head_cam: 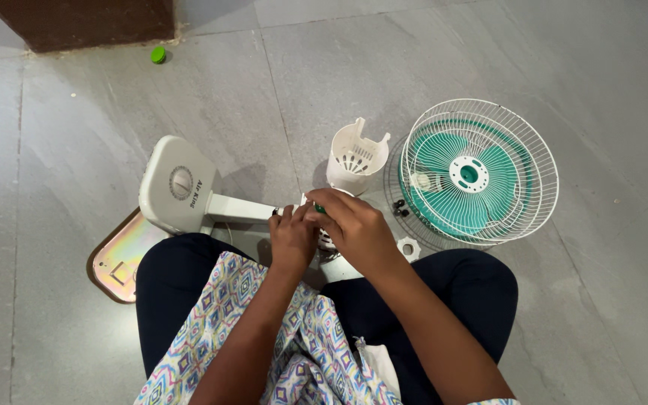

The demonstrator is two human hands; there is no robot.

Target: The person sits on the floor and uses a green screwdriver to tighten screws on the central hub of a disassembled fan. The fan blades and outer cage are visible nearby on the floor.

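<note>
Grey tiled floor (489, 60), seen from above, with a dark wooden plinth (84, 19) at the top left and a small green cap (158, 54) lying just beside it. Seated cross-legged on the floor, knees spread, patterned cloth over the lap.

Lying across the lap and floor: a white fan stand, its base (176, 185) with a round dial tipped on edge to the left, its neck (238, 208) running right toward the hands. Under the base, a shiny tray (118, 259). Motor end (327, 238) of the stand almost wholly hidden beneath both hands, just in front of the knees.

Left hand (292, 238) curled over the end of the neck, fingers together and pressed on it. Right hand (354, 225) closed round something small and green (319, 208) at the motor end; cannot tell what kind of part, nor how tightly gripped.

Just beyond the hands, a white slotted motor cover (355, 157) standing upright. To its right, a wire guard (480, 171) lying flat with the teal blade (444, 161) inside. Between guard and hands, two small dark bits (400, 206); near the right wrist, a white plastic nut (408, 247).

Probably light, stiff moulded plastic throughout, the motor end likely heaviest; smooth and a little slippery. Best held at the neck for steadying, small parts pinched at fingertips. Guard wires likely springy, easily bent; blade thin, likely brittle at the edges.
</note>
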